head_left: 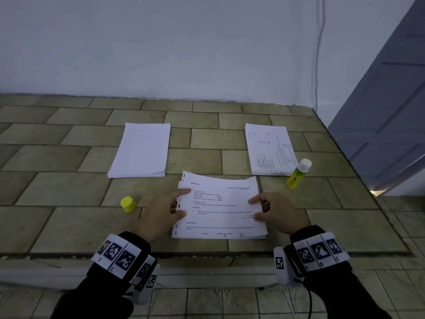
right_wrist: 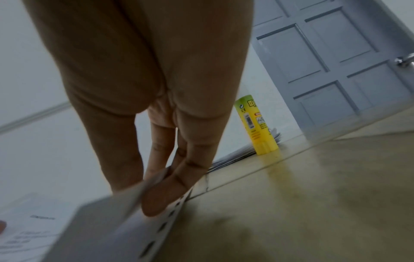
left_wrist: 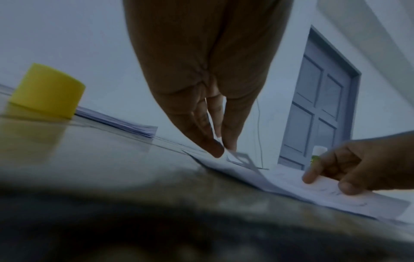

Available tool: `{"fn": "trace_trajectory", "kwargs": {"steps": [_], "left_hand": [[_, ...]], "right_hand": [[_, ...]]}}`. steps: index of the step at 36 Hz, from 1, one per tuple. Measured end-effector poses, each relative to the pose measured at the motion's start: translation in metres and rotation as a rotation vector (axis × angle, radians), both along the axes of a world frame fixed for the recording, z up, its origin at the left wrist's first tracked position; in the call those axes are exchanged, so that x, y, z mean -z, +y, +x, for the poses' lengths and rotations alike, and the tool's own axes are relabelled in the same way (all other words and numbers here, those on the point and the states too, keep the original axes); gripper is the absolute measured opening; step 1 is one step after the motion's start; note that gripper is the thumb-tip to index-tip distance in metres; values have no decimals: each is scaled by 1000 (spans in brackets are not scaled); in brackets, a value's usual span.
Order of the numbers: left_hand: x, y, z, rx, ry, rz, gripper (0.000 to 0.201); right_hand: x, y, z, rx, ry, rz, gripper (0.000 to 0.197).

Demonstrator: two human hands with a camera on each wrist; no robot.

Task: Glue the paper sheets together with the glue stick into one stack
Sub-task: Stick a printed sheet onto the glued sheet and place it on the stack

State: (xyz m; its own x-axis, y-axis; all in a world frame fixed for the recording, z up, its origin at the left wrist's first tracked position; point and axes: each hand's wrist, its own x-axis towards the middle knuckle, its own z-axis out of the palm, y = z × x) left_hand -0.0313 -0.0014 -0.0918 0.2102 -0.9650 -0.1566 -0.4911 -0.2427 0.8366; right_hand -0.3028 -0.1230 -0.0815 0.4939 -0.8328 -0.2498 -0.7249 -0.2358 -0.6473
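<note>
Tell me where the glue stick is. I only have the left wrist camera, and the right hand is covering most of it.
Observer: The glue stick stands upright and uncapped on the table, right beside the near corner of a printed pile on the far right.
Operator: What is the right hand doing with the paper?
Observer: In the right wrist view, the right hand pinches the punched edge of the top sheet, thumb above and fingers beneath, raising it off the sheet below.
Operator: And the pile behind the yellow cap?
Observer: The head view shows a blank pile on the far left, apart from the sheets under the hands.
</note>
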Motion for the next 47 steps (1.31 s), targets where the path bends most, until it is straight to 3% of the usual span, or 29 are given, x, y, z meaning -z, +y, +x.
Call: {"fn": "trace_trajectory", "kwargs": {"steps": [4,15,47], "left_hand": [[7,1,0,-4,-64,7,49],[11,10,1,-23,-35,-19,47],[15,12,13,17,-116,-47,47]], "right_hand": [[-1,1,1,-10,26,-18,36],[6,15,-2,-41,89,-30,46],[3,27,-6,-13,56,-33,43]]}}
